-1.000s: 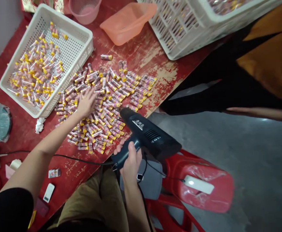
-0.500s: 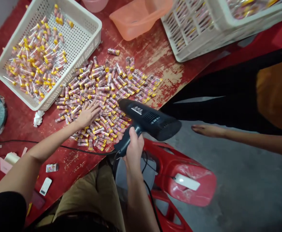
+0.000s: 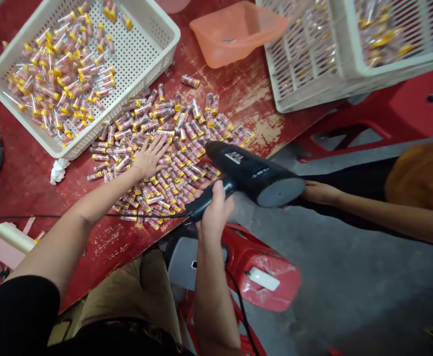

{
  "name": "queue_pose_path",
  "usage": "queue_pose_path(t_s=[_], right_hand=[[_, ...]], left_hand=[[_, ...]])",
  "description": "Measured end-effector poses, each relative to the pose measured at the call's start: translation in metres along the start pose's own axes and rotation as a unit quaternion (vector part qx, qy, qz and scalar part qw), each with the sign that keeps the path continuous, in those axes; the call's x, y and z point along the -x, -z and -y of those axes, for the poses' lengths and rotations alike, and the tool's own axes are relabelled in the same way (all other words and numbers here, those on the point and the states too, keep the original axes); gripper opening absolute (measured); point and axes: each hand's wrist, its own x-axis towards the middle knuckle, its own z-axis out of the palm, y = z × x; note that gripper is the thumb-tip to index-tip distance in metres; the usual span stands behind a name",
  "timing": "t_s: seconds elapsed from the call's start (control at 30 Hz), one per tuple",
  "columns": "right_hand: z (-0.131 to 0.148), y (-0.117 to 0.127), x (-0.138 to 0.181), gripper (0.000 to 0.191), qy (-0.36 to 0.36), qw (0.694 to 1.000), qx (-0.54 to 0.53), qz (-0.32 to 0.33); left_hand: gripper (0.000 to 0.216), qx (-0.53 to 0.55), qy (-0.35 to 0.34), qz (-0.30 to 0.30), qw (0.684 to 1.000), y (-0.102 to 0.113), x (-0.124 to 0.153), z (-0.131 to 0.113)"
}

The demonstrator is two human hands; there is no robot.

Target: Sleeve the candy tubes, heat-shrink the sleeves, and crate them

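My right hand [image 3: 216, 210] is wrapped round the handle of a black heat gun [image 3: 253, 173], whose nozzle points left over the edge of a spread of small tubes. These clear tubes [image 3: 171, 183] have yellow caps and printed film, and lie in a wide layer on the red table [image 3: 105, 252]. Fingers spread, my left hand [image 3: 151, 158] rests palm down on the tubes, left of the nozzle. A black cord [image 3: 116, 215] runs from the handle's base leftward under my left forearm.
A white perforated basket [image 3: 145, 74] of yellow-capped tubes stands at upper left. An orange tray [image 3: 234, 39] and white crates [image 3: 275, 84] are at the back. Another person's hand [image 3: 322, 193] is at right, near the heat gun's rear. A red stool [image 3: 271, 269] stands below.
My view has shifted. My left hand stays spread on the tubes and my right hand still grips the heat gun. The other person has moved, and their hand now appears near the heat gun's rear.
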Motion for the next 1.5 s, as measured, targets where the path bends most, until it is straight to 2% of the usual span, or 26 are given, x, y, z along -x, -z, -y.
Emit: queue_pose_path(t_s=[0.07,0.2,0.37,0.43,0.5,0.57,0.63,0.73,0.83,0.97,1.07,1.13,1.23,1.27,1.4,1.47,1.5], right_hand=[[0.003,-0.001,0.000,0.044,-0.016,1.000,0.001,0.017],[0.003,0.006,0.023,0.044,-0.079,0.995,0.028,0.056],[0.000,0.004,0.027,0.044,-0.061,0.998,0.010,0.033],[0.001,0.008,0.029,0.046,-0.088,0.994,0.013,0.062],[0.001,0.017,0.038,0.045,-0.144,0.984,0.039,0.101],[-0.001,0.026,0.050,0.043,-0.166,0.979,0.054,0.106],[-0.004,0.031,0.057,0.040,-0.138,0.986,0.044,0.080],[-0.004,0.028,0.051,0.037,-0.102,0.992,0.011,0.069],[0.003,0.027,0.043,0.040,-0.106,0.990,0.000,0.094],[0.013,0.045,0.055,0.037,-0.114,0.991,0.008,0.064],[0.013,0.063,0.071,0.042,-0.166,0.985,0.015,0.053],[0.010,0.070,0.077,0.048,-0.189,0.981,0.012,0.047],[0.004,0.071,0.080,0.048,-0.158,0.987,-0.017,-0.004],[0.003,0.071,0.080,0.046,-0.135,0.990,-0.026,-0.029],[0.003,0.074,0.078,0.041,-0.067,0.991,-0.046,-0.106],[0.004,0.078,0.075,0.041,-0.058,0.990,-0.053,-0.113],[0.004,0.080,0.072,0.042,-0.059,0.990,-0.056,-0.112]], left_hand=[[0.080,-0.001,0.023,0.000,1.000,0.008,0.007,0.015],[0.083,-0.011,0.054,0.016,0.998,0.022,0.020,0.035],[0.084,-0.026,0.069,0.008,0.997,0.030,0.042,0.043],[0.080,-0.022,0.068,0.007,0.997,0.033,0.053,0.044],[0.076,-0.024,0.079,0.008,0.997,0.037,0.060,0.042],[0.074,-0.030,0.098,-0.002,0.995,0.038,0.057,0.035],[0.072,-0.027,0.092,-0.013,0.995,0.034,0.043,0.022],[0.072,-0.001,0.047,-0.015,0.999,0.019,0.010,0.006],[0.070,0.009,0.040,-0.013,0.999,0.006,-0.009,0.006],[0.061,-0.007,0.041,-0.003,0.999,0.010,0.009,0.025],[0.060,-0.015,0.052,0.008,0.999,0.023,0.035,0.032],[0.060,-0.024,0.081,-0.007,0.996,0.029,0.044,0.022],[0.062,-0.031,0.088,-0.006,0.996,0.021,0.035,-0.020],[0.064,-0.031,0.061,0.012,0.998,0.014,0.026,-0.040],[0.065,-0.033,-0.121,0.065,0.990,-0.026,-0.022,-0.118],[0.064,-0.028,-0.164,0.092,0.982,-0.042,-0.040,-0.136],[0.063,-0.023,-0.166,0.100,0.981,-0.046,-0.044,-0.137]])
